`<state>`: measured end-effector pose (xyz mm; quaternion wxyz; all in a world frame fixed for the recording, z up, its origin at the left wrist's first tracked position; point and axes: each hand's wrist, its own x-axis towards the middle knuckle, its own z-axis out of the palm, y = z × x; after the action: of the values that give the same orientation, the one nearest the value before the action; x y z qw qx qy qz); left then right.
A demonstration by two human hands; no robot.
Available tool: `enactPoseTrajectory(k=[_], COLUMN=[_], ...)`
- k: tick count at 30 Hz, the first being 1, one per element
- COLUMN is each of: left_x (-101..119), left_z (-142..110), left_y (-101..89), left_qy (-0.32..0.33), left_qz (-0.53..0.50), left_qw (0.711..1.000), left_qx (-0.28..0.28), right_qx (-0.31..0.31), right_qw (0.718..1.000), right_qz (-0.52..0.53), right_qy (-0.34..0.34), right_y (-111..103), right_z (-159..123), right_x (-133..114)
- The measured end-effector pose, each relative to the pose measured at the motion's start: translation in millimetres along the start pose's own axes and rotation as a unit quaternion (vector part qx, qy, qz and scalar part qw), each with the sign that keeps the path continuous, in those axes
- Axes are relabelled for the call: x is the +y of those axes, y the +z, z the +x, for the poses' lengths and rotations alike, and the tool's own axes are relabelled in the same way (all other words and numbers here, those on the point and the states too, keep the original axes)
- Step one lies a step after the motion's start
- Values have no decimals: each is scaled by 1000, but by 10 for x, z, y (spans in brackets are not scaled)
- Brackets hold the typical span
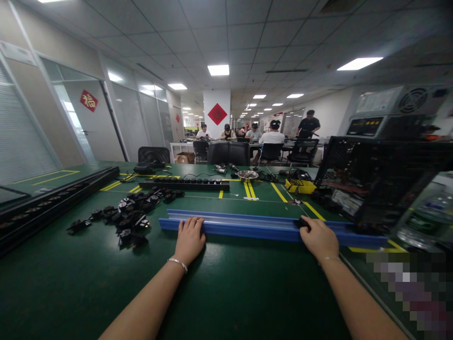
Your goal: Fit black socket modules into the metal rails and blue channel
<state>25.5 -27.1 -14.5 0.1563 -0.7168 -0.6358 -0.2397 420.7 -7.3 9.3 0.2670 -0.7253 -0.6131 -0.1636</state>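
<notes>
A long blue plastic channel (247,229) lies crosswise on the green work table, its open side facing up. Near its left end, my left hand (190,240) is curled over the front wall and grips it. Farther right, my right hand (320,238) pinches a small black part (302,222) at the channel; its exact kind is partly hidden by the fingers. To the left of the channel lies a loose heap of small black parts (132,215), which look like socket modules.
Behind the channel is a black strip (187,184) with round pieces along it. A metal bowl (247,175) and a yellow tray (300,187) stand farther back. Long black rails (60,205) lie at left. An open computer case (375,179) and a plastic bottle (426,219) stand at right.
</notes>
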Motion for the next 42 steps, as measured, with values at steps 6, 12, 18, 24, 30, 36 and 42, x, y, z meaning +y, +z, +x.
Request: enactPoseTrajectory(k=[6,12,18,24,30,36,42], left_x=[14,18,10,8,20,24,23], left_z=[3,2,2,0,6,0,-8], left_y=[-5,-5,0,-3,-10,-25,-24], left_qy=[-3,-4,-4,-4,-12,-9,-7], left_qz=[9,8,8,5,3,4,3], left_qw=[1000,1000,1000,1000,1000,1000,1000], left_qx=[-6,-5,-5,-6,-12,-14,-10], right_qx=[23,19,1,-15,-28,-20,-39], right_qw=[995,995,999,998,998,999,998], right_qz=[39,44,42,52,49,37,36], right_qy=[90,85,12,-9,-16,-34,-45], right_y=[33,74,57,20,3,-6,-24], right_z=[-24,-32,-61,-79,-104,-138,-153], right_x=[-157,-259,-363,-415,-437,-517,-573])
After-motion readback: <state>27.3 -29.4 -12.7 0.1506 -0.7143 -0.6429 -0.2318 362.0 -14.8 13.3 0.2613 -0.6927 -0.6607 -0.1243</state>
